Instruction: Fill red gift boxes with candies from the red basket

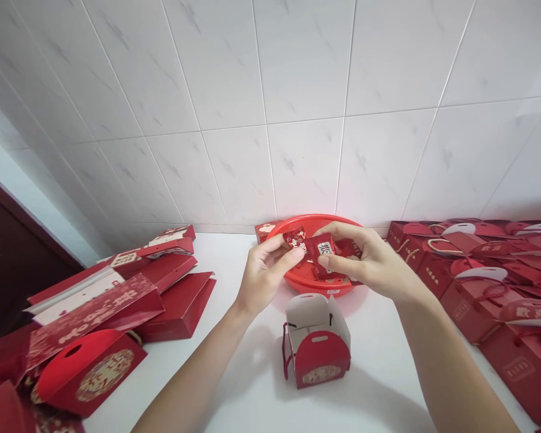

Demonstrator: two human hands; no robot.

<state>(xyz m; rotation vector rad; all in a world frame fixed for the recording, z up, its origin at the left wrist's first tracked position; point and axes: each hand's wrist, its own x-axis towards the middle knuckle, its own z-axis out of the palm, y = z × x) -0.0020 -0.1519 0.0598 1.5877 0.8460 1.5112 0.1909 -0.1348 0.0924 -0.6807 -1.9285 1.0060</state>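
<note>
Pinched in my left hand (pixel 270 270) is a small red patterned candy packet (pixel 296 239). A dark red candy packet (pixel 323 251) with a pale label and dark characters is gripped between the thumb and fingers of my right hand (pixel 360 258). Both hands are over a red plastic basket (pixel 333 288), where more red packets partly show beneath them. Just in front of it stands an open red gift box (pixel 323 359), white inside, with its flaps up and a dark red cord at its left side. Its inner floor is hidden from me.
Flattened and folded red boxes (pixel 117 307) lie piled on the left of the white table (pixel 243 385). Rows of closed red gift boxes (pixel 473 288) with cord handles stand along the right. Behind the basket a red box (pixel 265 230) rests against the tiled wall (pixel 306 156).
</note>
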